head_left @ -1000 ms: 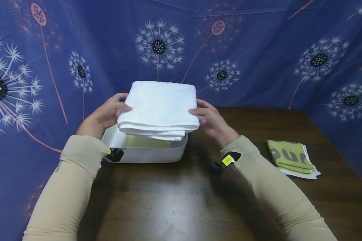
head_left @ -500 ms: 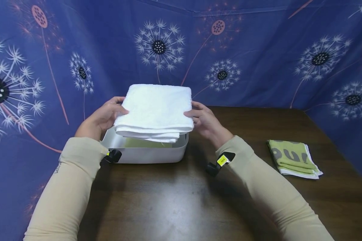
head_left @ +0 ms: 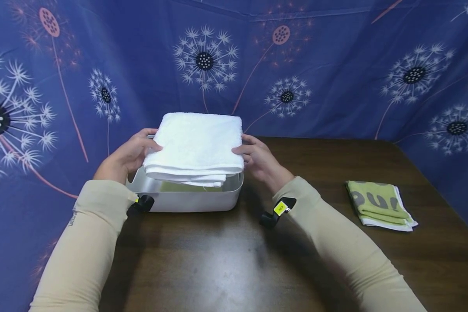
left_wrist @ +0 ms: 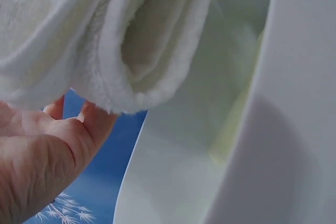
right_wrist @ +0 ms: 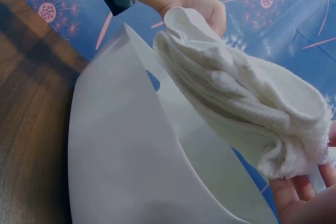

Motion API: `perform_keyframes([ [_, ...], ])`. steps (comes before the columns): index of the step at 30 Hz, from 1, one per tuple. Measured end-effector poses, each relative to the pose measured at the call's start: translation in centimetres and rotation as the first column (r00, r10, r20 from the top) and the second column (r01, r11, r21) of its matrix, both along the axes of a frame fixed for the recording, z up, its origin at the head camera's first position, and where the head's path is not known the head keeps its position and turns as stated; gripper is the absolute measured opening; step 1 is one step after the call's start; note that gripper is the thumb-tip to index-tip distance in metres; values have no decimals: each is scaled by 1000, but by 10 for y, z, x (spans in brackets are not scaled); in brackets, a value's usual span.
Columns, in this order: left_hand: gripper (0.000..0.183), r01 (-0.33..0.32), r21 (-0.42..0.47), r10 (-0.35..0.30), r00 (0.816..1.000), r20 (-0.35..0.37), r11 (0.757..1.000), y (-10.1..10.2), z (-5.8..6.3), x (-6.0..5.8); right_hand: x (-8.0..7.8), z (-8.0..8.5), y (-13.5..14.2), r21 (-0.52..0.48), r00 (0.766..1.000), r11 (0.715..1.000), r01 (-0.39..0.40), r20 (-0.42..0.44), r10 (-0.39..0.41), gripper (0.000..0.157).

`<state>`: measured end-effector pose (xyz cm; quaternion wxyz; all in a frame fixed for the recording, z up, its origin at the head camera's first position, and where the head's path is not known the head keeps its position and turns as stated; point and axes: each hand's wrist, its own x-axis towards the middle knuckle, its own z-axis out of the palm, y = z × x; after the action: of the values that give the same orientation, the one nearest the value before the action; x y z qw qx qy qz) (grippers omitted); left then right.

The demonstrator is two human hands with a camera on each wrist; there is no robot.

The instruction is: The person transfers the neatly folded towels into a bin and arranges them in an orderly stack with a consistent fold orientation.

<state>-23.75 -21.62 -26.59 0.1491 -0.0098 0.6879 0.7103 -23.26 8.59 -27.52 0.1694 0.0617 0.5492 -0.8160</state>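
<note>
A folded white towel [head_left: 196, 141] is held level between both hands, over the open top of a white bin [head_left: 193, 202]. My left hand [head_left: 128, 155] pinches its left edge, thumb on top and fingers below. On the opposite edge my right hand [head_left: 260, 161] grips it the same way. The right wrist view shows the towel's [right_wrist: 241, 95] folded layers above the bin's wall [right_wrist: 118, 129], with a handle hole in it. Inside the bin lies something yellow-green [head_left: 179, 186], mostly hidden by the towel.
A folded green towel [head_left: 378, 203] with grey lettering and a white border lies at the right on the dark wooden table [head_left: 226, 264]. A blue curtain [head_left: 242, 56] with a dandelion print hangs behind the table and along its left side.
Both hands have brought the white towel slightly down and to the left, lower over the bin. The bin and the green towel stay put.
</note>
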Motion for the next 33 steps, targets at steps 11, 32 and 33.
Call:
perform_keyframes([
  [11,65,-12,-58,14,1000,28,998,-5,-6,0,-2,-6,-8,50,1000,999,-14,6,14,64],
  [32,73,18,-83,-11,997,79,996,-13,-15,2,-4,-12,-19,103,998,994,-29,55,23,65],
  [33,73,19,-82,-12,996,86,996,-14,-15,2,-4,-12,-19,115,998,993,-31,56,25,65],
])
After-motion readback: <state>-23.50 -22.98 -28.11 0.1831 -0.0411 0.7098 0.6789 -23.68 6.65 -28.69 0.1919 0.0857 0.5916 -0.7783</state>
